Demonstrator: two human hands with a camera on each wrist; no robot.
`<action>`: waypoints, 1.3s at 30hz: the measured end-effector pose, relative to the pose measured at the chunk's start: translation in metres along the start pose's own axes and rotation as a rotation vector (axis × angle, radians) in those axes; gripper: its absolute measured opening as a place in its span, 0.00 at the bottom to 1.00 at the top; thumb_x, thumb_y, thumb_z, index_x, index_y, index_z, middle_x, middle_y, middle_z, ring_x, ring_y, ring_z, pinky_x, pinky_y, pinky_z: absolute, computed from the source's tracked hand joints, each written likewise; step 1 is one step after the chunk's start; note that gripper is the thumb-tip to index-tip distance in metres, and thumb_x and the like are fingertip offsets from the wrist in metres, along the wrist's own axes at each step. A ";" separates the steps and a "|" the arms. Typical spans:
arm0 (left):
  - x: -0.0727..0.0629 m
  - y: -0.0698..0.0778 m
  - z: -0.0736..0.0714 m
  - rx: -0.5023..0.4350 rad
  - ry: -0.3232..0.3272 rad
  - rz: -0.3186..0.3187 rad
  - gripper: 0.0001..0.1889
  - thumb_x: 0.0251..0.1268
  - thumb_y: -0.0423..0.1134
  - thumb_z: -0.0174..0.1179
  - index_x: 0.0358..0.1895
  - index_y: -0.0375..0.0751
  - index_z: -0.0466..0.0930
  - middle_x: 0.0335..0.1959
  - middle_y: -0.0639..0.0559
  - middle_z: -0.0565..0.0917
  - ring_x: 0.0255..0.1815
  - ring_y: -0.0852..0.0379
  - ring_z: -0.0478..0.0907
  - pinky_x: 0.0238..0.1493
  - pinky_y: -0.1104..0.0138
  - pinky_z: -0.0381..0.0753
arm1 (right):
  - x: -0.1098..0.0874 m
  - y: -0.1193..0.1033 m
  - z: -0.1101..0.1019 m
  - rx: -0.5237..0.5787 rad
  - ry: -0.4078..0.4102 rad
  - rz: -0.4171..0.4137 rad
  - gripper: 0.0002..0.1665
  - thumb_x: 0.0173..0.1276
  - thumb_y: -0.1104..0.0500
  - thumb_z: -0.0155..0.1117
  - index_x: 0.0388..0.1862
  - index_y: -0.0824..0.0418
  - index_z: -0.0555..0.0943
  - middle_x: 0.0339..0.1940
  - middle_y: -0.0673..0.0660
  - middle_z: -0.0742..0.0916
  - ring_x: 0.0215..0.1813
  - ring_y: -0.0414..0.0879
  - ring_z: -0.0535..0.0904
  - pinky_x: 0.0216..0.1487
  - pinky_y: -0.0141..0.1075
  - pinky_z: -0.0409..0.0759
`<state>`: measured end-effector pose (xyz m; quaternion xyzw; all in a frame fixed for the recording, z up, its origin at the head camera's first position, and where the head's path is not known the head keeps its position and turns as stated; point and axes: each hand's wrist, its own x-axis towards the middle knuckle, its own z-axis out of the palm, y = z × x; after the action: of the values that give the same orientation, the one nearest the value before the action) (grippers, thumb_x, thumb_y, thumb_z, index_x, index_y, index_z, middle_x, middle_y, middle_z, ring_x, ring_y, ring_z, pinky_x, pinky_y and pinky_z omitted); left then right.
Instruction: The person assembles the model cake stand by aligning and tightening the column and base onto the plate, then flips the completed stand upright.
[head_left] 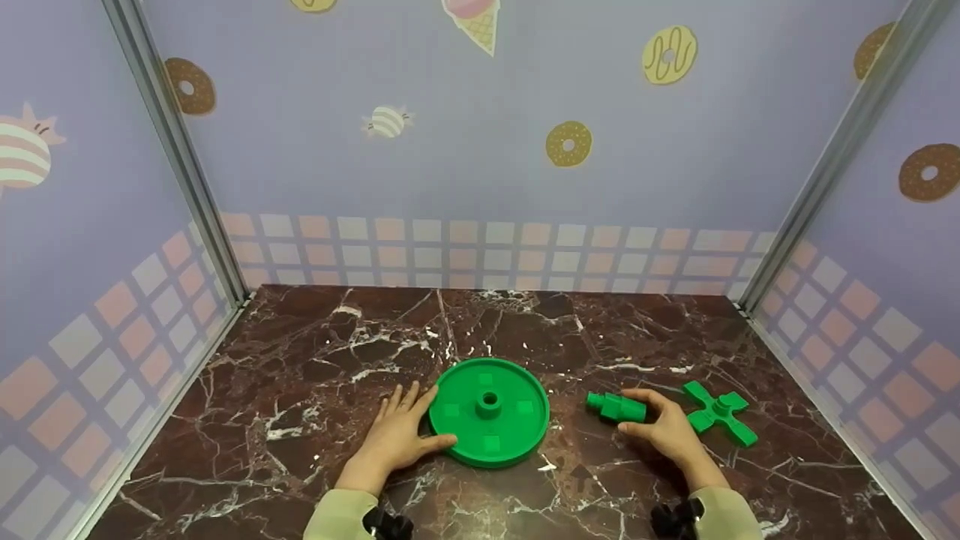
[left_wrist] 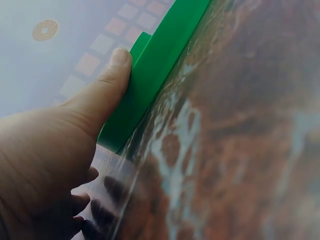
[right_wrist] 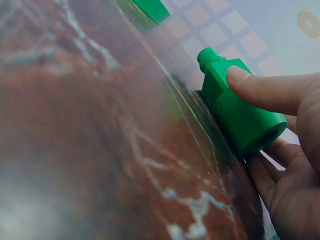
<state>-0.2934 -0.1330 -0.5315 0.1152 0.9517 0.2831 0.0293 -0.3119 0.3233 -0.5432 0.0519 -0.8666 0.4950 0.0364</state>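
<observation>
A round green disc (head_left: 517, 435) with a raised rim and a hollow hub lies flat on the table. At its left edge is my left hand (head_left: 401, 431), fingers spread and thumb at the rim; the left wrist view shows the thumb against the disc's side wall (left_wrist: 145, 85). To the right, my right hand (head_left: 666, 429) holds a green stepped shaft piece (head_left: 621, 407) between thumb and fingers. This piece lies sideways, its narrow end toward the disc. The right wrist view shows a square collar (right_wrist: 215, 82) and an open hole in the wide end.
A green four-armed cross piece (head_left: 721, 409) with a central peg lies right of my right hand. The dark marbled table (head_left: 510, 322) is bounded by patterned panels (head_left: 480, 187) at the back and both sides, with metal posts (head_left: 825, 150) at the corners.
</observation>
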 end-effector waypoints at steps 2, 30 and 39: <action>0.000 0.000 0.000 -0.001 0.000 0.004 0.52 0.58 0.70 0.67 0.83 0.52 0.58 0.84 0.34 0.52 0.86 0.30 0.41 0.84 0.36 0.42 | 0.000 0.001 0.000 0.000 0.002 0.007 0.36 0.58 0.63 0.81 0.67 0.61 0.80 0.66 0.63 0.84 0.57 0.48 0.83 0.55 0.29 0.81; 0.000 0.001 0.000 -0.018 0.004 -0.003 0.52 0.58 0.69 0.68 0.82 0.52 0.59 0.84 0.34 0.54 0.85 0.30 0.42 0.84 0.36 0.41 | -0.002 -0.015 0.000 0.023 0.061 -0.031 0.31 0.64 0.62 0.77 0.66 0.61 0.80 0.68 0.63 0.82 0.57 0.45 0.82 0.48 0.32 0.81; 0.000 0.000 0.000 -0.010 0.009 -0.002 0.52 0.58 0.69 0.67 0.82 0.50 0.59 0.83 0.34 0.55 0.85 0.29 0.43 0.84 0.35 0.42 | -0.002 -0.032 0.003 0.133 0.091 -0.055 0.34 0.61 0.67 0.77 0.66 0.68 0.76 0.62 0.67 0.84 0.48 0.32 0.81 0.42 0.29 0.85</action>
<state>-0.2930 -0.1331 -0.5315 0.1128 0.9505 0.2882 0.0258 -0.3055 0.3044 -0.5176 0.0553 -0.8275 0.5521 0.0859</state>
